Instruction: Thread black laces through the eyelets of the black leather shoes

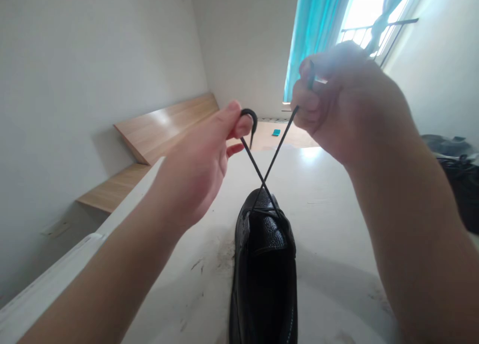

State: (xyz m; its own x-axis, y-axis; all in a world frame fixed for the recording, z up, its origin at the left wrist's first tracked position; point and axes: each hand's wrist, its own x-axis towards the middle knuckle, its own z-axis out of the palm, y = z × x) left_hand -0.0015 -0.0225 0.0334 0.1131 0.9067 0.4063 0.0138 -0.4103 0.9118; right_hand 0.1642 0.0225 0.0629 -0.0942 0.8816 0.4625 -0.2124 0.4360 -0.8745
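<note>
A black leather shoe [242,279] stands on the white tabletop, its toe pointing away from me and its opening towards me. Two ends of a black shoelace [275,154] rise from its eyelets and cross just above the toe. My left hand [202,159] pinches one end between thumb and fingers, and the tip curls over and hangs down. Higher up on the right, my right hand [337,94] is closed round the other end, with a short piece sticking up past the fingers. Both lengths of lace look taut.
The white table [329,204] has dark scuffs. Left of it, a wooden bench or shelf [164,129] lies along the wall. Black items [462,179] sit at the right edge. A teal curtain [312,39] hangs by the window, and a small teal object [276,133] lies beyond the table.
</note>
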